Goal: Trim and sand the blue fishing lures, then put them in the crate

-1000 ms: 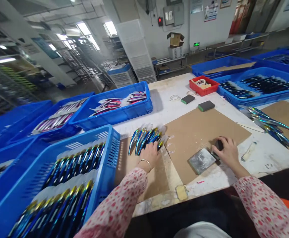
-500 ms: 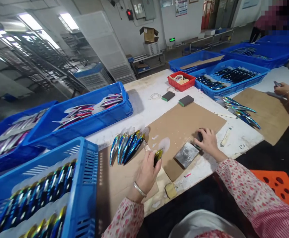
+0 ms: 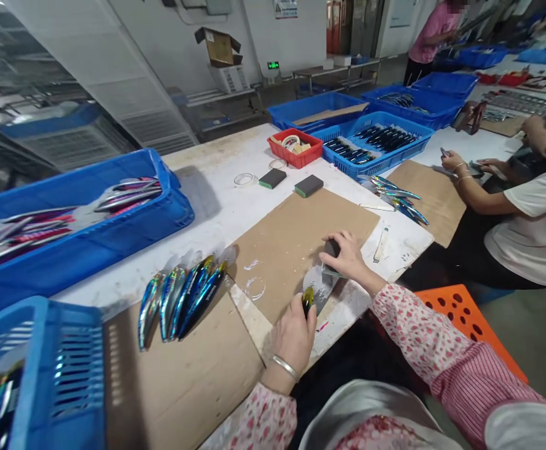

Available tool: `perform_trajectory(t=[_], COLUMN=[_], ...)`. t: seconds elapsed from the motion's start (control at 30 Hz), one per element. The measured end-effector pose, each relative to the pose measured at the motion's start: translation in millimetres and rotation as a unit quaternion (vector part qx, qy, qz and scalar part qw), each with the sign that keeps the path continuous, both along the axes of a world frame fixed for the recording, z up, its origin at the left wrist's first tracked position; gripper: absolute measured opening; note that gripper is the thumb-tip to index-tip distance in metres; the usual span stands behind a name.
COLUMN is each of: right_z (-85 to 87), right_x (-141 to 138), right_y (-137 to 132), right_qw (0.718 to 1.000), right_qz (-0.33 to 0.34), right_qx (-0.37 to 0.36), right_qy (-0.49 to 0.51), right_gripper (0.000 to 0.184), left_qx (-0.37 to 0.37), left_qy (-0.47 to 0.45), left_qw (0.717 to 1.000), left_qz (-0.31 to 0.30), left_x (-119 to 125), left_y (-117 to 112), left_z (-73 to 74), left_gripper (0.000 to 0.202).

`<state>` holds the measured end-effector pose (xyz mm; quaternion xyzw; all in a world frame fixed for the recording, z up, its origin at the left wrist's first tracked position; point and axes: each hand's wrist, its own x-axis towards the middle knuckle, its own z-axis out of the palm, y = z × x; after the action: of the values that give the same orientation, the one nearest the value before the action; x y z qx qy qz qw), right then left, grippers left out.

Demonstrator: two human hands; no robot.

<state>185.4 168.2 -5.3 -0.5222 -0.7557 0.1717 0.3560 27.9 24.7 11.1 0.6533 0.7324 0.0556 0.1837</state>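
My left hand point(image 3: 291, 334) is closed around a fishing lure point(image 3: 308, 299); its yellow-and-black end and clear round lip point away from me. Held in my right hand point(image 3: 350, 259) is a dark sanding block point(image 3: 332, 248), close to the lure's lip; whether they touch I cannot tell. Partly covered by the lure and its lip, a grey flat pad point(image 3: 322, 297) lies on the brown cardboard point(image 3: 296, 231). Left of my hands, several shiny blue lures point(image 3: 201, 299) rest side by side. Two more sanding blocks, one left point(image 3: 273, 179) and one right point(image 3: 309, 185), lie beyond.
Blue crates of lures stand at left point(image 3: 127, 225), front left point(image 3: 75, 362) and far right point(image 3: 376, 165). A red basket point(image 3: 296, 156) holds tape rolls. A utility knife point(image 3: 381, 245) lies right of my hand. A co-worker's hands point(image 3: 455, 164) work at the right near more lures point(image 3: 399, 200).
My view has swung right. My left hand has brought the lure over to the grey pad, close to the sanding block in my right hand.
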Motion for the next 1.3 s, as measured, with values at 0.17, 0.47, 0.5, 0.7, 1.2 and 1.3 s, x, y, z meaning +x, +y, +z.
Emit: perform_trajectory(t=[0.17, 0.47, 0.5, 0.7, 1.2, 1.3], right_z=[1.3, 9.0, 9.6, 15.9, 7.3, 7.2], right_x=[-12, -39, -40, -37, -57, -59], right_y=[-9, -37, -36, -13, -22, -25], right_qw=[1.0, 0.992, 0.991, 0.989, 0.995, 0.996], right_qz=[0.013, 0.038, 0.041, 0.019, -0.02, -0.006], right_qx=[-0.014, -0.028, -0.029, -0.01, -0.068, -0.037], right_qy=[-0.023, -0.118, -0.126, -0.15, -0.077, -0.079], right_gripper=[0.037, 0.037, 0.036, 0.035, 0.036, 0.034], left_qx=[-0.015, -0.035, -0.032, -0.036, -0.029, -0.037], left_qy=[0.041, 0.052, 0.051, 0.055, 0.072, 0.072], left_qw=[0.999, 0.998, 0.998, 0.998, 0.997, 0.997], left_qz=[0.011, -0.003, -0.007, -0.002, -0.003, -0.002], left_x=[7, 9, 9, 10, 14, 16], left_y=[2, 5, 5, 5, 5, 6], left_z=[-8.6, -8.0, -8.6, -9.5, -9.9, -5.7], left_gripper=[0.029, 0.024, 0.023, 0.024, 0.024, 0.023])
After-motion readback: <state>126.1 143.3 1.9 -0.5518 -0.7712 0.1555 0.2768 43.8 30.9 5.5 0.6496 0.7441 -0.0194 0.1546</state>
